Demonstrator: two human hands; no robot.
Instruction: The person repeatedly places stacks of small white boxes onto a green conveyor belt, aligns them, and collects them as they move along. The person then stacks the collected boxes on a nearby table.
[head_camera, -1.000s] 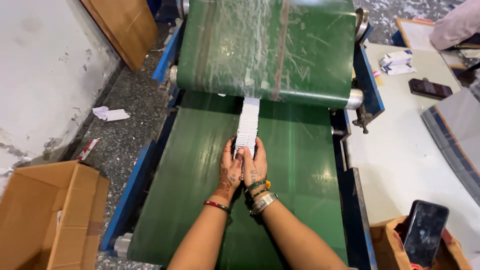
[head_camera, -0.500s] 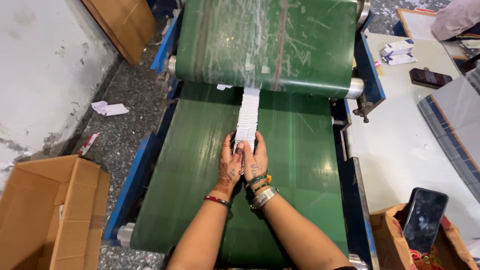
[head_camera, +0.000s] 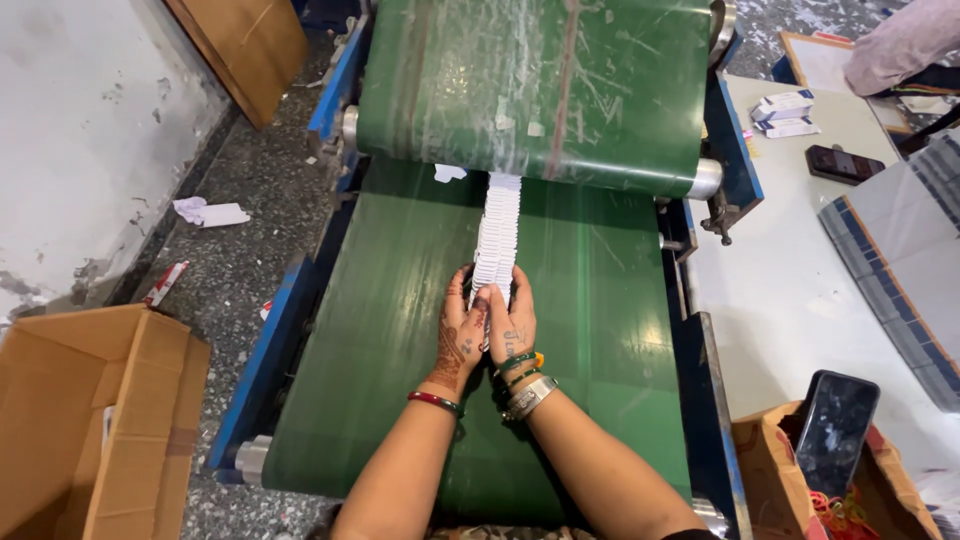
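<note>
Green conveyor belt (head_camera: 400, 330) runs straight away from person. Row of white flat cartons (head_camera: 498, 232) lies mid-belt, long axis along belt, far end under upper roller. Left hand (head_camera: 462, 335), right hand (head_camera: 512, 328) cupped closed on near end, equally near.

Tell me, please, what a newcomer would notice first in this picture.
First, the two hands, left hand and right hand, pressed around the near end of a long row of white cartons on the green conveyor belt. Then the open cardboard box on the floor at left.
</note>
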